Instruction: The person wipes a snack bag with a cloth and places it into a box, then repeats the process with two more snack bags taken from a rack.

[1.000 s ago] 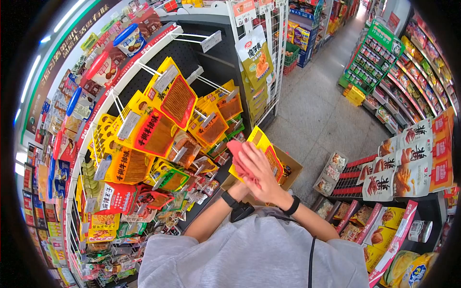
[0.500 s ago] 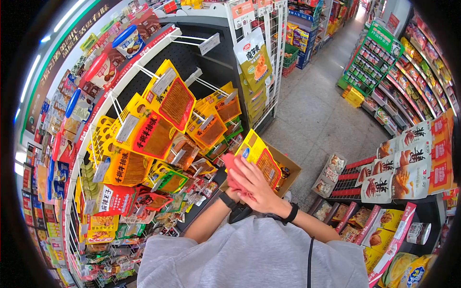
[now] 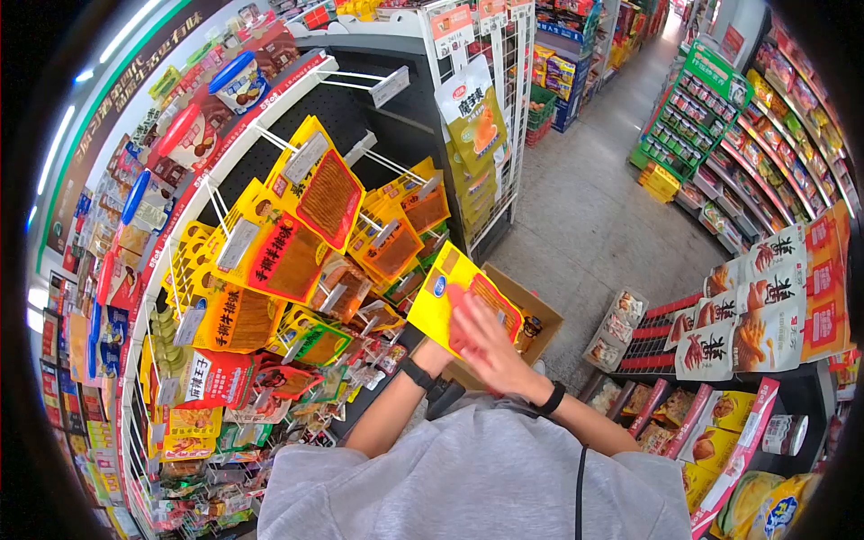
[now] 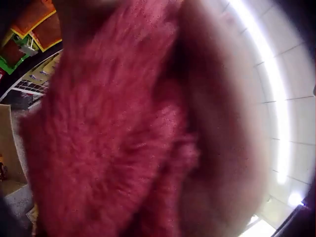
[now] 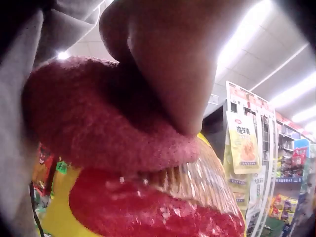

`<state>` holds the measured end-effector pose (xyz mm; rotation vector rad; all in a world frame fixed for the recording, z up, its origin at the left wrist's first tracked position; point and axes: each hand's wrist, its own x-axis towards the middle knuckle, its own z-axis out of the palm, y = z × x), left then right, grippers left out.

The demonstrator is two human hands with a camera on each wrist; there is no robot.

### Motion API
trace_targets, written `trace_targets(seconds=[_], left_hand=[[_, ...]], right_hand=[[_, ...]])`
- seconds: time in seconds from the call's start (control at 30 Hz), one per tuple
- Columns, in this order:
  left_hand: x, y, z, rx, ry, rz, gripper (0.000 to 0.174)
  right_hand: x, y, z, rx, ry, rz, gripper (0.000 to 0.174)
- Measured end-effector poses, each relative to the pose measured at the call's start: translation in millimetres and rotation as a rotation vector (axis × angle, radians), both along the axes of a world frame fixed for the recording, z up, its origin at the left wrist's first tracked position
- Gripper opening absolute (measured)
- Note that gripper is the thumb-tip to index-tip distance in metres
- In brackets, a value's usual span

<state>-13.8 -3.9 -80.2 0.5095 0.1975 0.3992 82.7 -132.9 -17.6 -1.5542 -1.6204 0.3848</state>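
A yellow snack bag (image 3: pixel 430 308) with a red-edged window is held up in front of the body by my left hand (image 3: pixel 434 356), which is mostly hidden beneath it. My right hand (image 3: pixel 490 353) holds a bunched red cloth (image 3: pixel 463 326) flat against the bag's face, its fingers slanting up across it. In the right wrist view, the thumb lies over the fuzzy cloth (image 5: pixel 103 118), and the bag's shiny red and clear front (image 5: pixel 158 207) shows just under it. Cloth (image 4: pixel 98 128) fills most of the left wrist view, blurred.
At the left, a rack holds hanging yellow snack bags (image 3: pixel 279 247) on hooks with price tags. An open cardboard box (image 3: pixel 544 315) stands below the hands. To the right is a shelf with white and orange pouches (image 3: pixel 765 297). A tiled aisle (image 3: pixel 576 216) runs ahead.
The yellow bag has shifted left and tilted, so more of its front shows. The right hand and cloth have moved from beside its left edge onto its face, slightly rightward.
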Motion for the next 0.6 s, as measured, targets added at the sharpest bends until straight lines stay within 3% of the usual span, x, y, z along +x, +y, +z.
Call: trace_targets(seconds=[0.1, 0.37, 0.5, 0.6], left_hand=[[-4, 1, -2, -0.025, -0.005, -0.008, 0.054], [5, 6, -14, -0.116, -0.036, -0.006, 0.054], [-9, 13, -28, -0.047, -0.017, 0.007, 0.054], [-16, 12, -33, -0.003, 0.001, 0.011, 0.054]], right_hand=[[-10, 6, 27, 0.042, 0.008, 0.103, 0.064], [29, 33, -16, 0.022, 0.085, -0.213, 0.068], [27, 12, -28, -0.055, 0.084, -0.189, 0.071], [16, -3, -21, -0.124, -0.041, 0.011, 0.071]])
